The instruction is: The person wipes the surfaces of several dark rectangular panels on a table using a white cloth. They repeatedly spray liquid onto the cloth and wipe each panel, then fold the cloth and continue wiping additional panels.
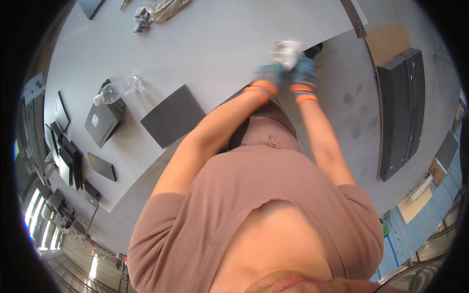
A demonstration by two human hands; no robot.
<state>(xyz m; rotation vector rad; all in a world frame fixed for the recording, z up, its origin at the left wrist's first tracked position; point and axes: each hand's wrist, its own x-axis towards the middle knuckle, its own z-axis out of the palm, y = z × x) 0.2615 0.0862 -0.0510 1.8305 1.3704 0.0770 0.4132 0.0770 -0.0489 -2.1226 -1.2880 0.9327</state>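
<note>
Both my hands wear grey-blue gloves with orange cuffs and are close together at the table's near edge. A crumpled white cloth (287, 52) is bunched at their fingers, blurred by motion. My left hand (271, 75) is closed on its left side, while my right hand (304, 73) grips it from the right. The glove fingers are smeared, so the exact hold is hard to see. Just beyond the right hand, a dark object (313, 50) shows in part; its kind cannot be made out. Left of my left forearm, a flat dark grey panel (173, 116) lies on the table.
The pale table (210, 53) carries a clear plastic bottle (117, 92) beside a grey boxlike part (103, 119). Several dark panels (68, 158) stand farther left. A rumpled rag (159, 13) lies at the far side. Long dark panels (401, 115) are stacked at right.
</note>
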